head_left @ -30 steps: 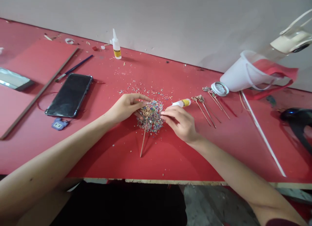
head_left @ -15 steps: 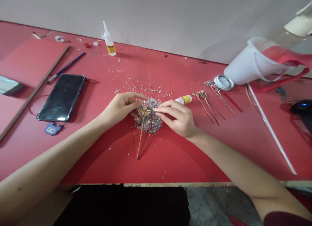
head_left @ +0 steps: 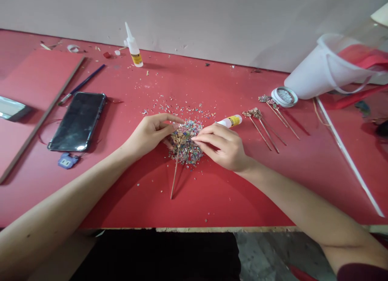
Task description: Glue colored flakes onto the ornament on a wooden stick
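Note:
A gold hair stick (head_left: 175, 172) lies on the red table (head_left: 212, 192), its ornate head resting in a small pile of coloured chips (head_left: 188, 148). My left hand (head_left: 152, 132) pinches the head of the stick from the left with thumb and fingers. From the right, my right hand (head_left: 223, 145) has its fingertips pressed together at the head; whatever they hold is too small to name. A small glue tube (head_left: 230, 121) lies just behind my right hand.
Several finished hair sticks (head_left: 265, 129) lie to the right, beside a round tin (head_left: 284, 96) and a tipped white bucket (head_left: 324, 72). A phone (head_left: 78, 120), a blue brush (head_left: 81, 85) and a red board (head_left: 36, 91) are at left. A glue bottle (head_left: 132, 46) stands by the wall.
My right hand has slid left from the edge of the chip pile up to the stick's head. The view has shifted a little; my left hand keeps its pinch.

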Demonstrator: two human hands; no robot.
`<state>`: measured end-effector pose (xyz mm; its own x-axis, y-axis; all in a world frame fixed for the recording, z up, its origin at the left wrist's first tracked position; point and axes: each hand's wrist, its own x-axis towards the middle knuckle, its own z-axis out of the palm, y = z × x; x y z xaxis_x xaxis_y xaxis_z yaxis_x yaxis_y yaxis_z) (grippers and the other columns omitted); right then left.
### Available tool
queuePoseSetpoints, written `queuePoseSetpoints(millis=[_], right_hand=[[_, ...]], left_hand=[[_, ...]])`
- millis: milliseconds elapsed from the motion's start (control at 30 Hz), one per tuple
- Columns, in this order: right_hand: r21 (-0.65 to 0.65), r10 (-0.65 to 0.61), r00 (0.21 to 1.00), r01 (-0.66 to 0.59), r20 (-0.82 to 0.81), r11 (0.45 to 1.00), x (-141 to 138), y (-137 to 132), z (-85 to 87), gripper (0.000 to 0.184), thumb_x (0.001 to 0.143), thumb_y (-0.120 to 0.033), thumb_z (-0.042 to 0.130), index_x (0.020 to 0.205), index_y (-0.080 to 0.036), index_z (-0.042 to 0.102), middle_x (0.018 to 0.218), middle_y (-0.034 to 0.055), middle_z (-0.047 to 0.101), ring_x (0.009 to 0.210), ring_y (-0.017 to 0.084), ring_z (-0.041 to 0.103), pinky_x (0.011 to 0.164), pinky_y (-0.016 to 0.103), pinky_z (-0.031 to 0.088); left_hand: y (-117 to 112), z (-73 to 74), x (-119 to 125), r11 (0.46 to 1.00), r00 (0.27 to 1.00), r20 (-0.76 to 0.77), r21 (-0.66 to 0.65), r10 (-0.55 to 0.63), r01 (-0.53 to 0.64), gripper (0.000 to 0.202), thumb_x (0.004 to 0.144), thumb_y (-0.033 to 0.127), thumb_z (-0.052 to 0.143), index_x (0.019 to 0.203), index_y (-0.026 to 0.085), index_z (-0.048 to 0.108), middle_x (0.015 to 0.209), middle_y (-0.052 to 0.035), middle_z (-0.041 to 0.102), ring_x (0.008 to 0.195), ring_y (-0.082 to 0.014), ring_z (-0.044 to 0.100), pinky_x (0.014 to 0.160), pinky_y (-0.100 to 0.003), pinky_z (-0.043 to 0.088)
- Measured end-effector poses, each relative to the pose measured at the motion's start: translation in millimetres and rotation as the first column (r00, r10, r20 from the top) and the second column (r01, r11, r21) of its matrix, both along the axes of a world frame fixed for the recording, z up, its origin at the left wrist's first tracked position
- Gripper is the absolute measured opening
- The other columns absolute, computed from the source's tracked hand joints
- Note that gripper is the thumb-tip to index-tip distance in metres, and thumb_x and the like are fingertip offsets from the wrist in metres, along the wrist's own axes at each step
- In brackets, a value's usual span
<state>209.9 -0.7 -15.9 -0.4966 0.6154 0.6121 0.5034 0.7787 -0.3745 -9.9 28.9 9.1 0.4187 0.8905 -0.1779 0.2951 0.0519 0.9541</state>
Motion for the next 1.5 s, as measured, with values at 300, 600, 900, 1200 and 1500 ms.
queuePoseSetpoints(millis=[300,600,900,1200,1500], right_hand=[[0.019,0.002,1.0,-0.002,-0.01,1.0,-0.6,0.1,0.1,0.017,0.082,-0.011,0.059,0.096,-0.02,0.065,0.087,0.0036,0.065,0.079,0.013,0.06,0.071,0.03,0.051],[0.027,-0.001,1.0,0.001,0.0,1.0,0.2,0.5,-1.1,0.018,0.08,-0.009,0.062,0.094,-0.018,0.065,0.086,0.0045,0.065,0.078,0.014,0.06,0.071,0.03,0.052],[0.019,-0.006,1.0,0.006,0.005,1.0,0.0,-0.3,-0.3,0.017,0.08,-0.011,0.061,0.094,-0.019,0.065,0.086,0.0037,0.066,0.079,0.013,0.06,0.071,0.03,0.052],[0.031,-0.04,0.999,0.041,-0.035,0.999,0.9,-1.4,1.9,0.016,0.08,-0.01,0.06,0.092,-0.02,0.064,0.084,0.0033,0.065,0.077,0.013,0.061,0.071,0.03,0.052],[0.03,-0.046,0.998,0.047,-0.033,0.998,-0.7,-1.5,2.0,0.015,0.079,-0.01,0.061,0.091,-0.019,0.065,0.084,0.0039,0.065,0.078,0.014,0.061,0.071,0.03,0.053]], left_hand=[[0.5,-2.1,1.2,1.0,0.999,0.033,0.025,0.019,-0.019,0.028,0.085,0.028,0.058,0.107,0.012,0.064,0.054,0.0034,0.055,0.045,-0.0094,0.061,0.045,-0.016,0.05],[0.3,-2.5,1.1,1.0,1.0,0.025,0.02,0.018,-0.018,0.026,0.086,0.026,0.057,0.108,0.013,0.063,0.054,0.0031,0.056,0.045,-0.0106,0.062,0.045,-0.017,0.05],[-0.1,-4.2,0.3,1.0,1.0,0.023,0.022,0.01,-0.01,0.025,0.086,0.027,0.057,0.106,0.013,0.062,0.056,0.0022,0.058,0.045,-0.0107,0.062,0.044,-0.017,0.047],[0.2,-4.8,0.0,1.0,0.999,0.043,0.018,0.017,-0.018,0.025,0.085,0.028,0.057,0.105,0.014,0.063,0.059,0.0017,0.06,0.045,-0.0098,0.062,0.044,-0.016,0.049],[-1.5,-2.0,1.5,0.999,0.995,0.086,-0.008,0.045,-0.045,0.025,0.084,0.026,0.058,0.105,0.012,0.064,0.059,0.0012,0.061,0.046,-0.0092,0.061,0.047,-0.017,0.052]])
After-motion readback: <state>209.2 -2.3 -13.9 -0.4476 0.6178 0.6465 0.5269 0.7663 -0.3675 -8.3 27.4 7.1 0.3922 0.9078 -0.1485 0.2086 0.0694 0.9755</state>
